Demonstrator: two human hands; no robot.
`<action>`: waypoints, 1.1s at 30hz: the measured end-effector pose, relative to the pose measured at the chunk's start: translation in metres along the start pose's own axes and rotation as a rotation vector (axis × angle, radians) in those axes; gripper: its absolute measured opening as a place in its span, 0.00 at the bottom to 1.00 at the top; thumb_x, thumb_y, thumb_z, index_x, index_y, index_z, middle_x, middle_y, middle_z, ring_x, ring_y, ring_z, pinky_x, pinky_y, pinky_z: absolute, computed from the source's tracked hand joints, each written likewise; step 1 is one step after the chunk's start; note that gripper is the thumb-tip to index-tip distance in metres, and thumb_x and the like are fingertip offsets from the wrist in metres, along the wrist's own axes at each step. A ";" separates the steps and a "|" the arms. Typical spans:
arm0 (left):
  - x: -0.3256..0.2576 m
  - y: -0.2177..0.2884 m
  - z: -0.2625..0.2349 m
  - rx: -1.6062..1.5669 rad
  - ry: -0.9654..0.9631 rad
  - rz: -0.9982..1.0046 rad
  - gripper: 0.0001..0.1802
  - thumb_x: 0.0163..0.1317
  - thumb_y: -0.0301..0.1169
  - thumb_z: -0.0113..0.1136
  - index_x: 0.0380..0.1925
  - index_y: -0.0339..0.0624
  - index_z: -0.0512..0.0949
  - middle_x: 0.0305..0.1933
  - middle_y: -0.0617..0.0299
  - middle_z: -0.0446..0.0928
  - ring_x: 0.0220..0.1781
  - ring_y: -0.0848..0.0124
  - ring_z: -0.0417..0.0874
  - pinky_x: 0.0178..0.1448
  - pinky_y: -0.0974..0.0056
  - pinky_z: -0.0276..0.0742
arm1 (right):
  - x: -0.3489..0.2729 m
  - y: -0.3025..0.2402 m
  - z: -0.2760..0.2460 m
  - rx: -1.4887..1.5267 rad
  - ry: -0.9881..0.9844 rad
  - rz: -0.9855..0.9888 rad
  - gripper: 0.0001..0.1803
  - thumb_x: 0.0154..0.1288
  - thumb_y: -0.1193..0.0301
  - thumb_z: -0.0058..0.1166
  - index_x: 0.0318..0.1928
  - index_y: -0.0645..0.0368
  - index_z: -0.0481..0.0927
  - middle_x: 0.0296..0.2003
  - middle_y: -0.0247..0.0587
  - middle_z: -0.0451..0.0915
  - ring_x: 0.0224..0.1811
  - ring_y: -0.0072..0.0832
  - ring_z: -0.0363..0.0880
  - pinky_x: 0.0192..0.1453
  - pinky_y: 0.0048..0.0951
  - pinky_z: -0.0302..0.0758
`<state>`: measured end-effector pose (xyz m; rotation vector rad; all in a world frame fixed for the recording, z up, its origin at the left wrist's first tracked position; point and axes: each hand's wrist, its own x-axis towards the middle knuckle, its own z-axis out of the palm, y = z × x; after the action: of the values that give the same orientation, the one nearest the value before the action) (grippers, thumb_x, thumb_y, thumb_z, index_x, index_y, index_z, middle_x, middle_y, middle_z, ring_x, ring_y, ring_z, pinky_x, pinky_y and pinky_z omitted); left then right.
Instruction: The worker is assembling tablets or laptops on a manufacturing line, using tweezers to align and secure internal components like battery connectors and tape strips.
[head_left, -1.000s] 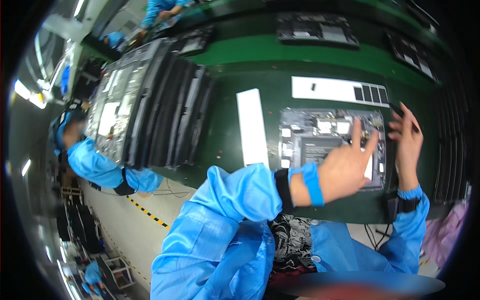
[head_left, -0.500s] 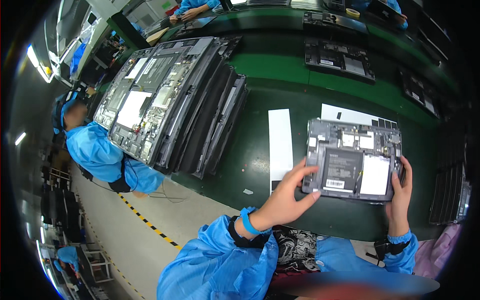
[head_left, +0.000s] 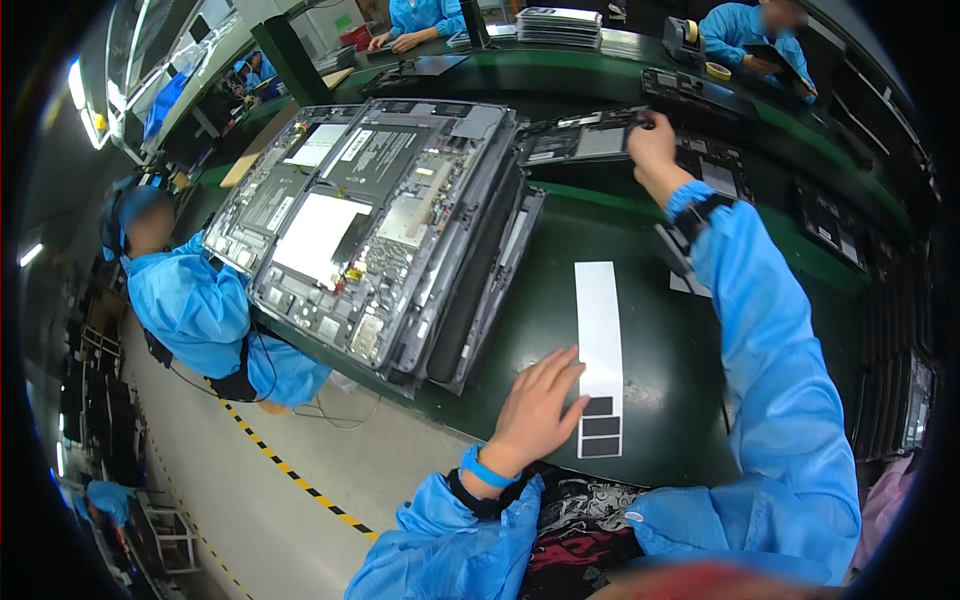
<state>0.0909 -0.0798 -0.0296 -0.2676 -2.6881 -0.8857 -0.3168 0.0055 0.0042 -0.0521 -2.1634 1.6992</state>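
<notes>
My right hand [head_left: 655,150] stretches far across the bench and grips the right edge of an opened tablet-like device [head_left: 580,140] with exposed inner parts. Its left end lies close behind the tall stack. My left hand [head_left: 540,410] lies with fingers outstretched, its tips at the left edge of a white label strip [head_left: 600,330]. Several black rectangles sit at the strip's near end. Under my right sleeve, a grey edge [head_left: 675,250] and a corner of a white sheet [head_left: 690,285] show; the rest is hidden.
Tall stacks of opened devices [head_left: 370,220] with batteries and circuit boards stand left on the green bench [head_left: 545,310]. More opened devices [head_left: 830,220] lie at the far right. A co-worker [head_left: 180,280] is at left; others work across the bench, near a tape dispenser [head_left: 683,40].
Both hands held an opened device close by; now my right hand reaches forward to a device by the stack. My left hand has let go and moved left and down. The view has shifted.
</notes>
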 end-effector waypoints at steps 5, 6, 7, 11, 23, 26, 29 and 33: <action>-0.003 0.001 -0.005 -0.012 -0.012 -0.048 0.21 0.58 0.34 0.59 0.50 0.39 0.74 0.60 0.51 0.70 0.65 0.54 0.68 0.63 0.53 0.64 | -0.015 -0.006 0.049 -0.130 -0.048 0.056 0.22 0.52 0.76 0.47 0.51 0.55 0.77 0.45 0.53 0.79 0.51 0.47 0.77 0.55 0.35 0.71; -0.003 0.000 -0.006 -0.016 -0.012 -0.042 0.21 0.58 0.34 0.59 0.50 0.39 0.74 0.60 0.51 0.70 0.65 0.54 0.68 0.63 0.53 0.64 | -0.010 0.000 0.053 -0.179 -0.073 0.075 0.22 0.53 0.76 0.46 0.51 0.56 0.76 0.46 0.53 0.79 0.51 0.47 0.77 0.55 0.36 0.71; -0.002 -0.002 -0.006 -0.020 -0.027 -0.041 0.20 0.58 0.35 0.59 0.50 0.39 0.74 0.61 0.51 0.70 0.65 0.54 0.68 0.63 0.53 0.64 | -0.006 0.008 0.054 -0.211 -0.073 0.053 0.21 0.54 0.75 0.47 0.50 0.57 0.76 0.46 0.54 0.79 0.52 0.50 0.76 0.56 0.38 0.71; 0.001 -0.004 -0.008 -0.030 -0.072 -0.043 0.19 0.59 0.36 0.58 0.50 0.41 0.75 0.61 0.54 0.70 0.65 0.55 0.67 0.63 0.50 0.64 | 0.008 0.026 0.065 -0.506 -0.204 -0.048 0.22 0.53 0.75 0.48 0.52 0.57 0.74 0.47 0.57 0.78 0.52 0.52 0.75 0.57 0.41 0.71; 0.005 -0.004 -0.015 -0.197 -0.098 -0.152 0.17 0.58 0.36 0.61 0.47 0.45 0.76 0.59 0.61 0.73 0.65 0.60 0.69 0.61 0.56 0.64 | 0.034 -0.031 0.232 -0.339 -0.716 -0.372 0.28 0.61 0.51 0.54 0.47 0.64 0.75 0.43 0.59 0.79 0.50 0.51 0.77 0.54 0.42 0.72; 0.013 -0.011 -0.003 -0.141 -0.093 -0.143 0.21 0.58 0.40 0.61 0.50 0.46 0.75 0.60 0.62 0.72 0.63 0.61 0.71 0.59 0.57 0.67 | 0.069 -0.003 0.282 -0.417 -0.548 -0.400 0.34 0.54 0.46 0.60 0.45 0.67 0.77 0.42 0.55 0.81 0.48 0.47 0.79 0.53 0.40 0.73; -0.002 -0.015 -0.003 -0.165 -0.118 -0.169 0.21 0.59 0.40 0.58 0.50 0.45 0.74 0.61 0.64 0.71 0.62 0.64 0.72 0.59 0.57 0.68 | 0.041 -0.025 0.295 -0.407 -0.939 -0.179 0.38 0.45 0.48 0.68 0.48 0.67 0.78 0.39 0.49 0.83 0.39 0.37 0.82 0.48 0.33 0.74; -0.001 -0.017 -0.001 -0.123 -0.100 -0.169 0.20 0.56 0.38 0.60 0.49 0.45 0.75 0.61 0.63 0.71 0.62 0.64 0.72 0.58 0.58 0.69 | 0.032 -0.023 0.310 -0.039 -0.883 -0.078 0.31 0.43 0.62 0.73 0.46 0.68 0.78 0.35 0.43 0.83 0.33 0.28 0.81 0.39 0.28 0.76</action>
<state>0.0870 -0.0943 -0.0385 -0.1150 -2.7845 -1.1168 -0.4411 -0.2799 -0.0250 0.9191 -2.7196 1.8327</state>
